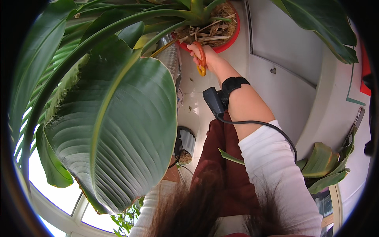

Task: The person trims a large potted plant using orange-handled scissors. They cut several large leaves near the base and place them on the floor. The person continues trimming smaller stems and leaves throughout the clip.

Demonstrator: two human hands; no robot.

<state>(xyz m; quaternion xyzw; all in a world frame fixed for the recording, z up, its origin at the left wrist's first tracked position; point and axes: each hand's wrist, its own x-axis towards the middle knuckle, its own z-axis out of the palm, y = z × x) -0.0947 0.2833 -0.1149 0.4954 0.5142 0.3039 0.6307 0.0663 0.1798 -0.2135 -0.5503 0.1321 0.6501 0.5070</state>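
My right hand is closed round the orange handles of a pair of scissors, at the near rim of a red plant pot. The blades are hard to make out against the pot. Dry leaf scraps lie on the soil, and thick green stalks rise from it. One big broad leaf fills the left of the view. My left hand is out of view; only a white sleeve shows low down, partly behind this leaf.
A grey-white cabinet with a small knob stands right of the pot. Cut leaves lie at the lower right, near a phone-like object. A clear container stands on the tiled floor. Windows are at the lower left.
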